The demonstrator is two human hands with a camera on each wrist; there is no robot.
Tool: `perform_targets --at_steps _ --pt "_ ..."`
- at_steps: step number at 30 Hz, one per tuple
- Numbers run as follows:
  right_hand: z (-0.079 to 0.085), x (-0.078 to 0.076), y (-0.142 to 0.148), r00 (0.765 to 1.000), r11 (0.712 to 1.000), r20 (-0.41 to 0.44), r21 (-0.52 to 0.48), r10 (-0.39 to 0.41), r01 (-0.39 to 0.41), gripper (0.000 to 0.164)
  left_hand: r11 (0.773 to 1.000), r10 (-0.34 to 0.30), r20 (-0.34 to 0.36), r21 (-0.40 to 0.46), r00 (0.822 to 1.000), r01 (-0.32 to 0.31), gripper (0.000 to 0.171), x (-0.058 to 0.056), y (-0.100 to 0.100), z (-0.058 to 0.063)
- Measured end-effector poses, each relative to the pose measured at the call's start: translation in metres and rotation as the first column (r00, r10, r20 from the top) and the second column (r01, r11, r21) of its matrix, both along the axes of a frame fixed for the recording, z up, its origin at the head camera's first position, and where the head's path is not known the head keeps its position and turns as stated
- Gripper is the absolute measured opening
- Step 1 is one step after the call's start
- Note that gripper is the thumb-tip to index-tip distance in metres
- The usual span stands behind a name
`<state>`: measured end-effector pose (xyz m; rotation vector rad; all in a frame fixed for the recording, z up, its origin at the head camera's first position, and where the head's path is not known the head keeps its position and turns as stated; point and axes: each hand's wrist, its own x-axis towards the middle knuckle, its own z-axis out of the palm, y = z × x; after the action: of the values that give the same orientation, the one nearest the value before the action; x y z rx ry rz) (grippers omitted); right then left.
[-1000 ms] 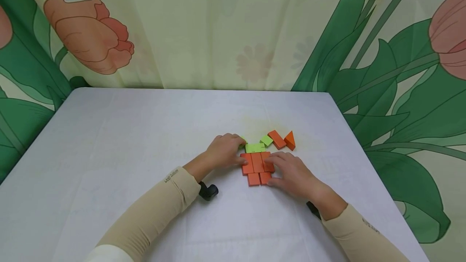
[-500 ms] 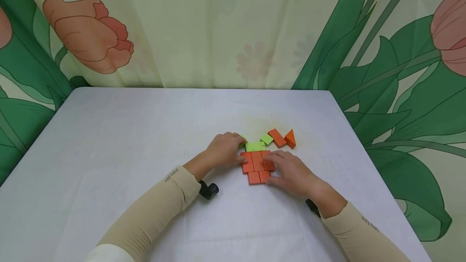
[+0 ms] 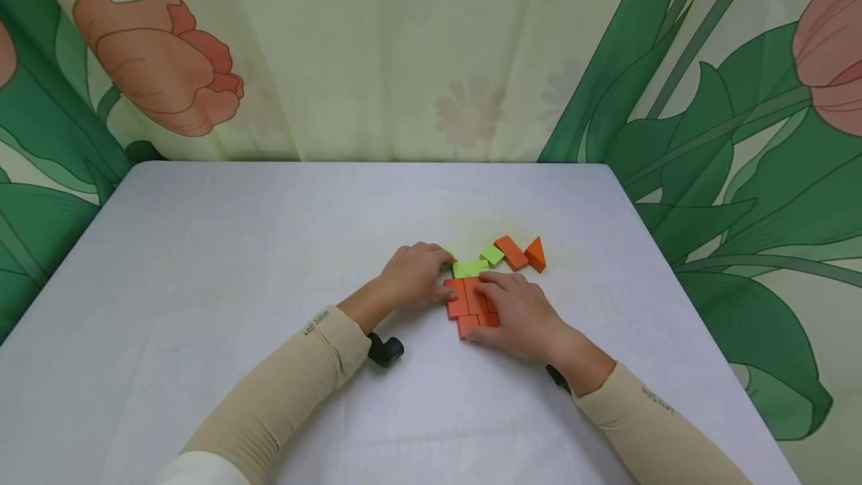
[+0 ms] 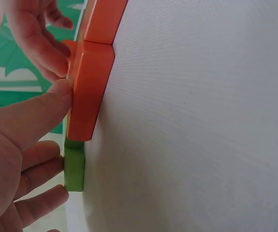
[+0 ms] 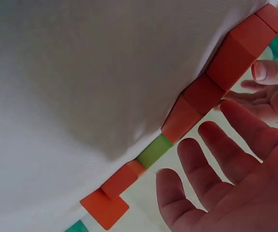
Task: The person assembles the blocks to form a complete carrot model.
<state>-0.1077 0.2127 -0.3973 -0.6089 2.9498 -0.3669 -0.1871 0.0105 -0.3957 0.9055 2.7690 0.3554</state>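
Observation:
Orange blocks (image 3: 456, 299) lie flat together on the white table, a row of upright oblongs above two smaller ones. A green block (image 3: 469, 269) adjoins their far edge, and another green block (image 4: 74, 170) stands at the left. My left hand (image 3: 414, 275) rests at this left side: in the left wrist view its thumb touches an orange block (image 4: 91, 92) while fingertips meet the green one. My right hand (image 3: 521, 316) reaches over the right part of the orange blocks, hiding some of them. In the right wrist view its fingers (image 5: 189, 159) are spread and relaxed, holding nothing.
Behind the group and to the right lie a tilted green block (image 3: 492, 255), an orange oblong block (image 3: 512, 253) and an orange triangular block (image 3: 536, 254). The table (image 3: 236, 245) ends at a printed curtain (image 3: 404, 58). Black wrist cameras (image 3: 386, 351) hang below the wrists.
My right hand has slid left from the right edge of the orange blocks and now covers more of them. The left hand and the blocks stay about where they were.

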Motion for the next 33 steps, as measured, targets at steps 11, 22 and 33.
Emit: perform_targets --at_steps 11,22,33 --pt "0.002 -0.001 -0.002 1.0 0.999 0.011 0.038 -0.012 0.012 0.078 1.0 -0.002 -0.001 0.002 1.0 0.002 0.06 -0.002 0.0 0.002" --pt "0.006 -0.001 0.0 1.0 1.0 0.02 0.001 -0.005 0.005 0.075 1.0 0.004 0.001 -0.001 1.0 -0.004 0.06 -0.002 0.0 0.001" --pt "0.01 -0.028 0.04 0.981 0.979 0.064 -0.075 -0.185 0.19 0.061 1.0 -0.011 0.005 0.016 1.0 0.011 0.06 -0.003 -0.001 -0.003"
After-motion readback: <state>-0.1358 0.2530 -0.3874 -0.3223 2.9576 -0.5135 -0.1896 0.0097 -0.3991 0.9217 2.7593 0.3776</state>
